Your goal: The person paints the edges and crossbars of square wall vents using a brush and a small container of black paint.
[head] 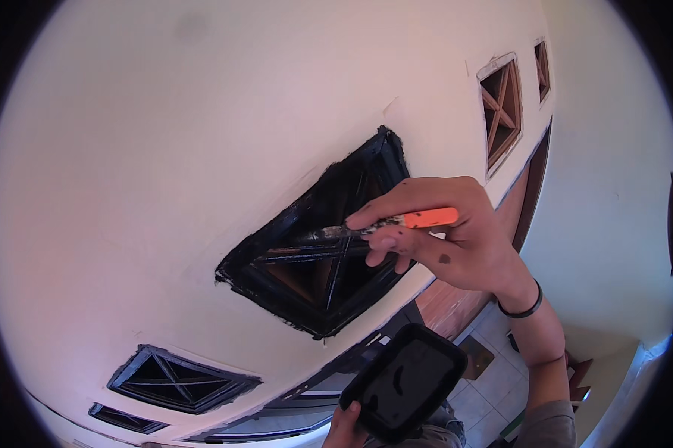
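My right hand (454, 235) grips a paintbrush with an orange handle (430, 218), its dark bristles (308, 236) reaching over a crossbar of the vent frame (292, 313). That frame is coated in black paint, with ragged black edges on the pale wall; brown shows in places between its X-shaped bars. Dark paint spots mark my right hand. Lower down, my left hand (347, 425) holds a black rectangular tray (406, 381) by its near left edge. Dark, glossy paint appears to lie in the tray.
Two black vent frames (182, 381) (126, 419) sit at lower left. Unpainted brown wooden ones (501, 112) (542, 70) are at upper right, above a brown door (529, 190). Far below lies a tiled floor (487, 392) with a brown mat (476, 358). A side wall (610, 196) stands at right.
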Demonstrator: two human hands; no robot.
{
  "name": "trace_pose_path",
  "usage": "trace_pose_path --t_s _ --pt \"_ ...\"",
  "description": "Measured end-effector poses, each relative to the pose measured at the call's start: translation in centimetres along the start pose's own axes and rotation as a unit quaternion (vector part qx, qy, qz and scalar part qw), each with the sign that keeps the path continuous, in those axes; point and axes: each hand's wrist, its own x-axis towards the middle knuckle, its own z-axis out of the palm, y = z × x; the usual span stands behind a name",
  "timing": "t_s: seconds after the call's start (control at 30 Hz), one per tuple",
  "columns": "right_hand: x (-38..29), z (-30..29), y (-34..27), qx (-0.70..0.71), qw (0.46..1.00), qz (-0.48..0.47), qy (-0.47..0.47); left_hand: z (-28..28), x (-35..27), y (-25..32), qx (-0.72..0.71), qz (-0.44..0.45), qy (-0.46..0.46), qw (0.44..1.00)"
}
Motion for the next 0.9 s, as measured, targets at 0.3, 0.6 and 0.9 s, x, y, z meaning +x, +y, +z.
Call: trace_pose_path --t_s 0.3,0.6,0.9 --pt "0.0 -0.1 0.8 -0.075 0.993 -0.09 -0.011 -0.3 -0.4 -0.1 -0.006 -0.009 0.016 1.0" --pt "-0.4 0.8 -1.2 -0.073 0.996 0.003 0.041 -0.3 -0.3 0.0 -0.009 -0.011 -0.004 1.0" --pt "-0.1 3.2 -3.2 -0.187 0.976 0.067 0.094 -0.5 0.4 0.4 -0.004 -0.031 -0.06 0.998"
